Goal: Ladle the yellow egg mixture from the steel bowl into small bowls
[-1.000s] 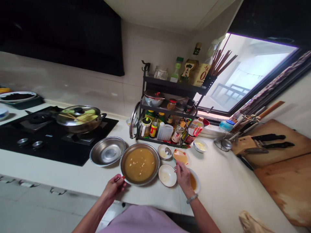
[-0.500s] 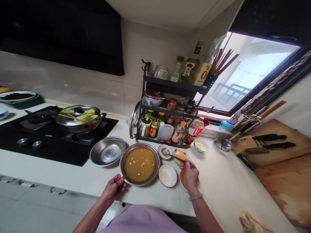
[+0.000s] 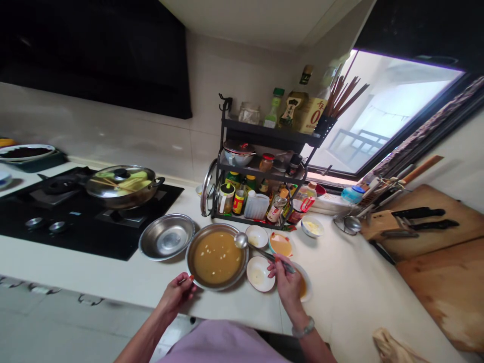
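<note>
A wide steel bowl (image 3: pixel 192 250) of brownish-yellow liquid with pale bits stands near the counter's front edge. My left hand (image 3: pixel 178 291) grips its near-left rim, fingers closed. My right hand (image 3: pixel 284 278) pinches the handle of a metal spoon (image 3: pixel 242 240). The spoon's bowl hangs over the right rim of the steel bowl. Under my right hand lie a small white dish (image 3: pixel 259 274) and a dish of orange sauce (image 3: pixel 302 285). A second white dish (image 3: pixel 257 235) and an orange-filled dish (image 3: pixel 280 244) stand just behind.
An empty steel bowl (image 3: pixel 167 242) sits left of the filled one. A lidded pan (image 3: pixel 120 185) is on the black hob (image 3: pixel 75 217). A black spice rack (image 3: pixel 260 171) stands behind, wooden boards (image 3: pixel 434 252) with knives at right.
My right hand lifted the spoon from the small white dish and swung it left, so its bowl now sits over the big bowl's rim. The left hand stayed on the rim.
</note>
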`<act>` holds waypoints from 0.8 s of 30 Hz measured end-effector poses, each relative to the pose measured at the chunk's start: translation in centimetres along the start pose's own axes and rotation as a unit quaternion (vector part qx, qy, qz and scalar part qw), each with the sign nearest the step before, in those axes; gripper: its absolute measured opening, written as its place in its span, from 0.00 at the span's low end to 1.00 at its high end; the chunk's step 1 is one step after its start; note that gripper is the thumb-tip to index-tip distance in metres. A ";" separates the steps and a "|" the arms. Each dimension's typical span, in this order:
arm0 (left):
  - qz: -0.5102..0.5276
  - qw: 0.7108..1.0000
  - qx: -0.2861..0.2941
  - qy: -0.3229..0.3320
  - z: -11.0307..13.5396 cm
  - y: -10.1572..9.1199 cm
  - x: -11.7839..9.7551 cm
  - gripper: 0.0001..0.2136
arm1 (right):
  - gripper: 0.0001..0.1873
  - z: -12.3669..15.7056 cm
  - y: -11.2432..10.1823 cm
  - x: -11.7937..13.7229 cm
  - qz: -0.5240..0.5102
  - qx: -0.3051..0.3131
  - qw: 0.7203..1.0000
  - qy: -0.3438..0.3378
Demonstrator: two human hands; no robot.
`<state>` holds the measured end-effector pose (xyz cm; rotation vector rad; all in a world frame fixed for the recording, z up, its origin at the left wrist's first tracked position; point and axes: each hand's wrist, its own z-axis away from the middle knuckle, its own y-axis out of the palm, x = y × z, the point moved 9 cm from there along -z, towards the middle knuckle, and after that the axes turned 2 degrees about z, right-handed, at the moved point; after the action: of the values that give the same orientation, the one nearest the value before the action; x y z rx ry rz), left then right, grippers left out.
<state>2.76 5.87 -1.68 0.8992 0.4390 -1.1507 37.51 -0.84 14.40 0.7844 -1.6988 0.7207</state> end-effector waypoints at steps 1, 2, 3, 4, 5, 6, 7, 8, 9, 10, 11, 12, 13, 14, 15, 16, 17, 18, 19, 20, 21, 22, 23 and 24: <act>0.001 1.000 0.003 0.001 -0.1 0.0 0.1 0.18 | 0.20 0.6 0.6 0.6 0.013 0.023 0.999 -0.023; 0.003 1.000 0.005 0.002 -0.2 -0.1 0.1 0.18 | 0.18 1.1 1.2 1.2 0.025 0.048 0.997 -0.047; 0.003 1.000 0.006 0.003 -0.3 -0.1 0.2 0.18 | 0.16 1.7 1.8 1.8 0.035 0.076 0.994 -0.073; 0.004 1.000 0.007 0.004 -0.3 -0.1 0.2 0.18 | 0.14 2.2 2.2 2.3 0.043 0.101 0.989 -0.099; 0.004 1.000 0.006 0.004 -0.3 -0.2 0.3 0.18 | 0.13 2.6 2.5 2.7 0.049 0.122 0.984 -0.124; 0.004 1.000 0.006 0.004 -0.4 -0.2 0.3 0.18 | 0.12 2.8 2.6 3.1 0.055 0.135 0.979 -0.145; 0.004 1.000 0.005 0.004 -0.4 -0.2 0.3 0.18 | 0.12 2.9 2.4 3.3 0.062 0.135 0.975 -0.163; 0.005 1.000 0.004 0.004 -0.3 -0.2 0.3 0.18 | 0.12 2.7 1.9 3.4 0.072 0.123 0.974 -0.176; 0.006 1.000 0.003 0.004 -0.3 -0.2 0.3 0.18 | 0.13 2.3 1.3 3.3 0.084 0.103 0.974 -0.181; 0.006 1.000 0.002 0.004 -0.3 -0.2 0.3 0.18 | 0.13 1.8 0.7 3.1 0.097 0.079 0.975 -0.182; 0.005 1.000 0.001 0.003 -0.3 -0.2 0.3 0.18 | 0.13 1.2 0.0 2.7 0.112 0.057 0.976 -0.178; 0.005 1.000 0.001 0.002 -0.3 -0.2 0.3 0.18 | 0.13 0.6 -0.5 2.3 0.128 0.036 0.976 -0.170; 0.005 1.000 0.001 0.003 -0.3 -0.2 0.3 0.18 | 0.13 -0.1 -0.9 1.9 0.142 0.021 0.977 -0.159; 0.005 1.000 0.001 0.003 -0.3 -0.2 0.3 0.18 | 0.14 -0.7 -1.2 1.3 0.155 0.011 0.977 -0.148; 0.005 1.000 0.001 0.004 -0.4 -0.2 0.3 0.18 | 0.14 -1.3 -1.3 0.8 0.166 0.006 0.977 -0.137; 0.004 1.000 0.003 0.004 -0.4 -0.2 0.3 0.18 | 0.15 -1.8 -1.3 0.3 0.173 0.006 0.976 -0.129; 0.005 1.000 0.003 0.004 -0.4 -0.2 0.3 0.18 | 0.15 -2.1 -1.2 -0.1 0.177 0.009 0.977 -0.122; 0.005 1.000 0.004 0.004 -0.4 -0.2 0.3 0.18 | 0.15 -2.4 -1.1 -0.4 0.177 0.014 0.977 -0.119; 0.005 1.000 0.004 0.004 -0.4 -0.2 0.3 0.18 | 0.16 -2.5 -0.9 -0.7 0.175 0.022 0.978 -0.116; 0.007 1.000 0.003 0.004 -0.4 -0.2 0.3 0.18 | 0.16 -2.5 -0.7 -1.0 0.169 0.029 0.979 -0.112; 0.009 1.000 0.002 0.004 -0.4 -0.2 0.3 0.18 | 0.16 -2.5 -0.5 -1.3 0.163 0.035 0.980 -0.106; 0.011 1.000 0.000 0.004 -0.3 -0.2 0.3 0.18 | 0.16 -2.4 -0.5 -1.7 0.156 0.037 0.983 -0.095; 0.012 1.000 0.000 0.004 -0.3 -0.2 0.3 0.18 | 0.17 -2.4 -0.6 -2.2 0.147 0.033 0.986 -0.078; 0.014 1.000 0.000 0.004 -0.3 -0.2 0.3 0.18 | 0.17 -2.4 -0.8 -2.7 0.137 0.021 0.989 -0.056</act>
<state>2.78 5.91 -2.14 0.9068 0.4317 -1.1226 40.05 0.93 12.39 0.6360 -1.9209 0.9165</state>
